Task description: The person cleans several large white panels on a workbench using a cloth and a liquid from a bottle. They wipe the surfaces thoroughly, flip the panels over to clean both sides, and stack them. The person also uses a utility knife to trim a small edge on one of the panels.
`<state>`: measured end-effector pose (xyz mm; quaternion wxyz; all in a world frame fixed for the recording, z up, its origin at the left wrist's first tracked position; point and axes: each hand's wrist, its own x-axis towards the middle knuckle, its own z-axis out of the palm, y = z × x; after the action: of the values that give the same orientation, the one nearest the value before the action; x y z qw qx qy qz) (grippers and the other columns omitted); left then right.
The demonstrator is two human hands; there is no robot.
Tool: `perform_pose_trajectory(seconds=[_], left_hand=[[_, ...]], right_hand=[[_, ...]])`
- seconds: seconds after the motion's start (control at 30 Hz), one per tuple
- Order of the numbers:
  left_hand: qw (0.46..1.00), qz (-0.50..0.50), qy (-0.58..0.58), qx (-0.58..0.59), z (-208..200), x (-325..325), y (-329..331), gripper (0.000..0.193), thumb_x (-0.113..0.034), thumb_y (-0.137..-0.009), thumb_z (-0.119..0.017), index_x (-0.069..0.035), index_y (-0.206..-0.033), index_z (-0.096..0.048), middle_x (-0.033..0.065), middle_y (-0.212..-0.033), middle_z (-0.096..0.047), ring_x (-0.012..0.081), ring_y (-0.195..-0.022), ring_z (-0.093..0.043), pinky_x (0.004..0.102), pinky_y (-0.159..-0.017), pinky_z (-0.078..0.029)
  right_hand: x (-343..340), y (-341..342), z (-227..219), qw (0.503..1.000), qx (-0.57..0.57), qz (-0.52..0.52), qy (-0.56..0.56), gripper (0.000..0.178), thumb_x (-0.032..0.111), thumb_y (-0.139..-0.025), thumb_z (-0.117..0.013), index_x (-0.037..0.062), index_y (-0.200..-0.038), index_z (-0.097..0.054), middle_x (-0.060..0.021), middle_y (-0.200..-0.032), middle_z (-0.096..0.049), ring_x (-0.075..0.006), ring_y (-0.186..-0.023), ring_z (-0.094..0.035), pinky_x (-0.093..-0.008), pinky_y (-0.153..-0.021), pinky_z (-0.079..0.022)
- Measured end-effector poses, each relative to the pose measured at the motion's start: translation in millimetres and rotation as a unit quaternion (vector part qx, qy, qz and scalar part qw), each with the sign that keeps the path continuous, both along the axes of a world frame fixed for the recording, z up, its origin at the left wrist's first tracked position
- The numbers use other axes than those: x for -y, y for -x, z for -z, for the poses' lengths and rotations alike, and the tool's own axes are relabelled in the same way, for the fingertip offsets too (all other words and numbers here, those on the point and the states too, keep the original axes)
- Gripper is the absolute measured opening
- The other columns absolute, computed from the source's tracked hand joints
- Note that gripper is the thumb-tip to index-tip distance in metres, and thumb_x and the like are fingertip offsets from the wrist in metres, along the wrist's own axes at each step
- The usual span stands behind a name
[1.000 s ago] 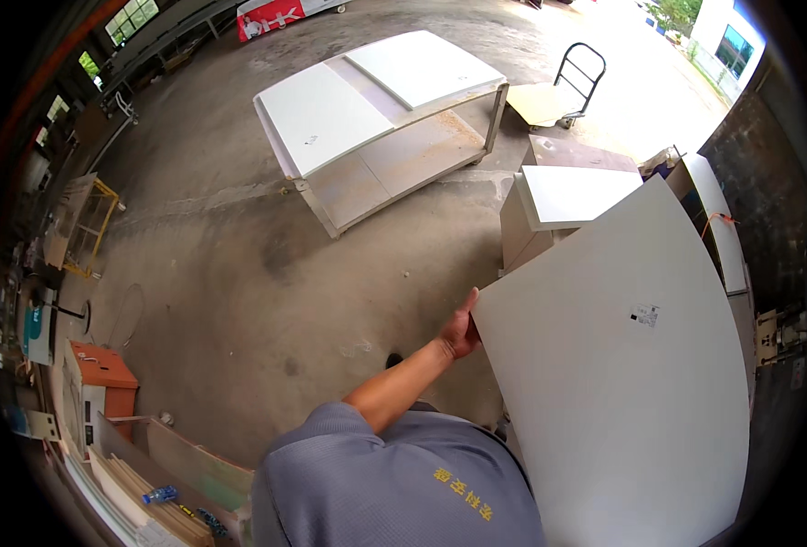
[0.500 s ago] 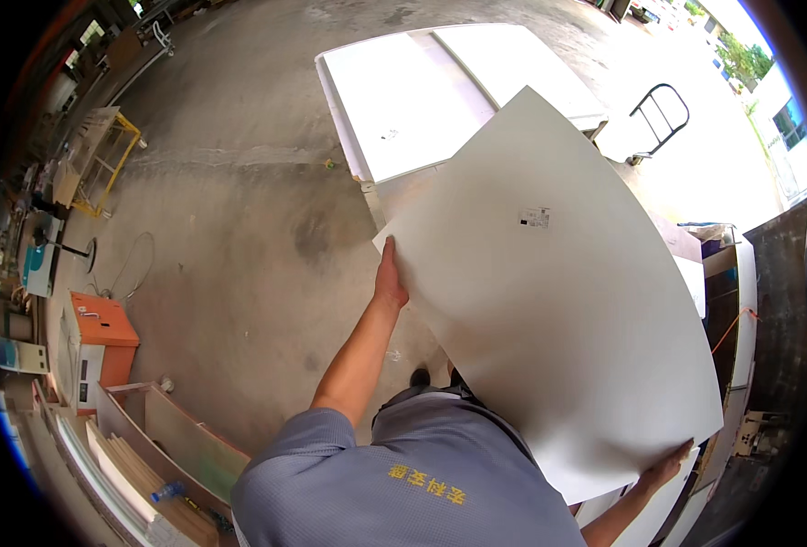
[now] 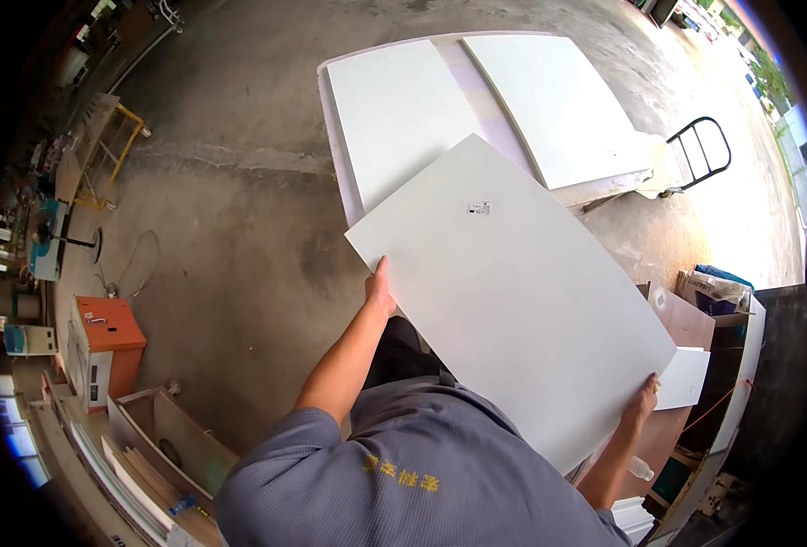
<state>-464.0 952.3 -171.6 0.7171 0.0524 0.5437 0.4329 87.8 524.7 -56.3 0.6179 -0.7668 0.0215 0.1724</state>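
Observation:
Between both hands I hold a large flat white panel (image 3: 513,301), with a small printed label (image 3: 479,208) on its upper face. My left hand (image 3: 379,287) is closed on its left edge, thumb on top and the fingers hidden beneath. At the right corner, my right hand (image 3: 642,399) grips the edge. The panel's far corner overlaps the near side of a pale table (image 3: 467,68). Two more white panels lie on that table, a left one (image 3: 403,109) and a right one (image 3: 558,109), with a gap between them.
A black-handled cart (image 3: 704,155) stands right of the table. Shelving with a box (image 3: 713,290) and a smaller white board (image 3: 684,378) is at my right. An orange and white cabinet (image 3: 112,335), wooden boards (image 3: 144,474) and a yellow-framed stand (image 3: 121,150) line the left.
The panel looks flatter and its right end has come up and inward with my right hand. My view has shifted, showing more of the table and the shelving at right.

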Motion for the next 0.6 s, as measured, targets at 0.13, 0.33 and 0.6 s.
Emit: perform_pose_trajectory(seconds=[0.13,0.33,0.6], left_hand=[[1.0,-0.003,0.023,0.004,0.0,-53.8,-18.7,0.058,-0.039,-0.105,-0.06,0.004,-0.143,-0.052,0.0152,-0.142,-0.061,0.0318,-0.128,-0.062,0.0473,-0.107,-0.053],[0.999,0.022,0.019,0.037,-5.0,-149.5,-44.9,0.053,-0.034,-0.105,-0.06,0.003,-0.142,-0.052,0.0149,-0.141,-0.062,0.0318,-0.126,-0.063,0.0481,-0.105,-0.054],[0.991,0.114,-0.014,0.072,-34.2,-237.2,-183.2,0.051,-0.028,-0.098,-0.071,0.006,-0.134,-0.056,0.0162,-0.132,-0.065,0.0302,-0.114,-0.067,0.046,-0.095,-0.059]], right_hand=[[-67.1,2.7,-1.9,0.999,-0.025,0.029,0.038,0.059,0.045,-0.106,-0.06,-0.0082,-0.131,-0.06,-0.0128,-0.125,-0.069,-0.0241,-0.107,-0.066,-0.0357,-0.098,-0.052],[-154.9,33.6,-9.2,0.999,-0.008,0.036,-0.032,0.052,0.041,-0.108,-0.058,-0.0067,-0.129,-0.061,-0.012,-0.122,-0.07,-0.0234,-0.105,-0.067,-0.0355,-0.095,-0.054],[-198.1,10.9,-43.9,0.989,-0.007,0.122,-0.081,0.051,0.038,-0.11,-0.053,-0.0061,-0.135,-0.056,-0.0144,-0.131,-0.067,-0.0281,-0.112,-0.066,-0.0386,-0.1,-0.054]])
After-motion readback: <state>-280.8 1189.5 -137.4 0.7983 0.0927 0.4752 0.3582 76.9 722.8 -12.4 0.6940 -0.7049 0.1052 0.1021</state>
